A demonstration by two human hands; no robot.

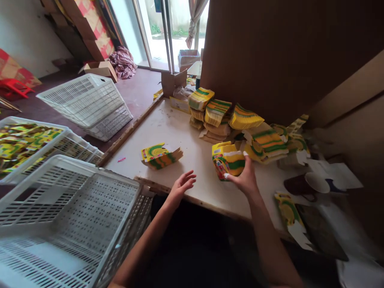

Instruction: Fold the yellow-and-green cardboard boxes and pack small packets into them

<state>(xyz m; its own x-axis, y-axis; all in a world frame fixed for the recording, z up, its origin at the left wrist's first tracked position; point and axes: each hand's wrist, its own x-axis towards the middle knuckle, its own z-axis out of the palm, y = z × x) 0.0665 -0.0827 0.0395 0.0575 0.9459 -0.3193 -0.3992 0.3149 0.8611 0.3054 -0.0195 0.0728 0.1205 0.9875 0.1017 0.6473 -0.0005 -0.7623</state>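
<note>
On the counter [180, 132], a folded carton [228, 160] stands near the middle, with the right hand [245, 180] touching it from six o'clock. The left hand [181, 185] hovers over the counter's near edge, at eight o'clock from that carton. A flattened carton [160, 156] lies at nine o'clock from the folded one, well apart. Stacks of flat cartons [222, 114] sit at twelve to two o'clock, against the board behind. A cup [303, 185] rests at three o'clock. Off the counter at eight o'clock stands an empty crate [69, 216]; beyond it, at ten o'clock, a crate holding cartons [33, 140].
</note>
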